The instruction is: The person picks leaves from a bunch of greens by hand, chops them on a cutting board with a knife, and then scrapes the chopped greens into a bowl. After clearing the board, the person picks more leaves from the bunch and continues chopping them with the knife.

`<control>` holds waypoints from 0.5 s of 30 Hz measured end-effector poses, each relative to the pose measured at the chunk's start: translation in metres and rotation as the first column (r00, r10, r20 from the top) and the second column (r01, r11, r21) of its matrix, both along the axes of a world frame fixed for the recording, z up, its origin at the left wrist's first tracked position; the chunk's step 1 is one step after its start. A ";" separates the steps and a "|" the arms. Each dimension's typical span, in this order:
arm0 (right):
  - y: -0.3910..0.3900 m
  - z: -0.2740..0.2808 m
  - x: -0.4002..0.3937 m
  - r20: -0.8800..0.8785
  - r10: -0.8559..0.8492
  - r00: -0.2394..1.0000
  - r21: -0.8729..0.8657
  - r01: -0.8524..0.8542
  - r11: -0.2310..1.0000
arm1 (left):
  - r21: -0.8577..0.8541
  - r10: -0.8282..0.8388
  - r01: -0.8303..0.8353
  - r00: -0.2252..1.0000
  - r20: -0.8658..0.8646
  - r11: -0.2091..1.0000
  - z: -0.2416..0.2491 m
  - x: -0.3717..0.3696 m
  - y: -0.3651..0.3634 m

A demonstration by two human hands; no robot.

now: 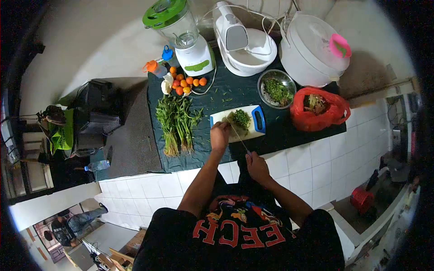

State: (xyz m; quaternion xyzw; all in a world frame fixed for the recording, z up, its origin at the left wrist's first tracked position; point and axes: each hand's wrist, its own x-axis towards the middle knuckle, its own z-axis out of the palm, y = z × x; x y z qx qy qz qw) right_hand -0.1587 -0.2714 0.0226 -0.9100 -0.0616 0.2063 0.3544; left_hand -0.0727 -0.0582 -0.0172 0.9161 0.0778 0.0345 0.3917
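My right hand [257,167] grips the handle of a knife [239,139], whose thin blade slants up and left across a white cutting board [258,133] with blue ends. On the board's left part, my left hand [220,134] is closed with its fingertips by the blade; what they hold is hidden. Chopped green herbs [242,118] lie in a pile just right of the blade. Left of the board rest bunches of leafy greens [180,119] with pale roots. Beyond its upper right stands a metal bowl [261,85] containing more chopped greens.
A red plastic bag [307,116] holding scraps sits at the right. Along the wall stand a blender [194,54], a stand mixer [246,63] and a large white bucket [312,49]. Several tomatoes [186,83] lie before the blender. Another person [68,228] is at far lower left.
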 end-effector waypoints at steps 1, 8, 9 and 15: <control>0.004 -0.001 -0.001 -0.024 0.003 1.000 -0.052 -0.004 0.999 | 0.059 -0.019 0.019 1.000 -0.004 0.998 -0.003 0.001 0.000; 0.017 -0.032 0.013 0.012 -0.010 1.000 -0.106 0.011 0.994 | 0.150 -0.023 -0.004 0.984 0.176 0.989 -0.012 -0.008 -0.005; 0.018 -0.029 0.017 0.016 -0.010 1.000 -0.106 0.012 0.994 | 0.150 -0.023 -0.004 0.983 0.180 0.989 -0.009 -0.006 -0.004; 0.012 -0.033 0.015 0.128 -0.020 0.992 0.011 0.019 1.000 | 0.094 0.038 -0.046 0.996 0.081 0.995 -0.014 0.000 -0.003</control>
